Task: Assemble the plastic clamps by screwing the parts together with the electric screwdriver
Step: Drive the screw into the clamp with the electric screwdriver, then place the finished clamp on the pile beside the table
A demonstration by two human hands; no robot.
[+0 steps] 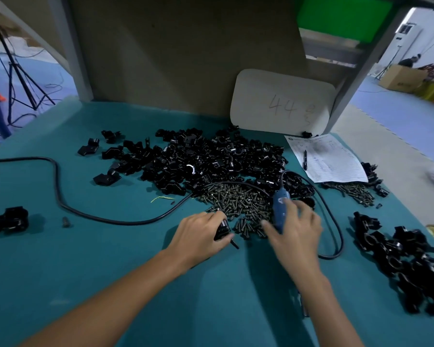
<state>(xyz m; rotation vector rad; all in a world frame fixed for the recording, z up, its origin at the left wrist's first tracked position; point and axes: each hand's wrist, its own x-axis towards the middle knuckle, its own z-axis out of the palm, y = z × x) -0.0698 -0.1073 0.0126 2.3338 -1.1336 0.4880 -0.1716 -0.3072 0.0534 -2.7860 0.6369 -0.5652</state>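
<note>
1. Currently the left hand (201,236) rests on the teal counter (110,284), its fingers curled and pinching a black clamp part (222,230) at the near edge of the screw pile (238,204).
2. The right hand (297,234) holds the blue electric screwdriver (281,206), fingers loosely spread round its body, just right of the clamp part.
3. A heap of loose clamp pieces (211,159) lies behind the screws; joined clamps (398,259) lie at the far right.
4. A black cable (110,217) loops across the counter left of the hands.
</note>
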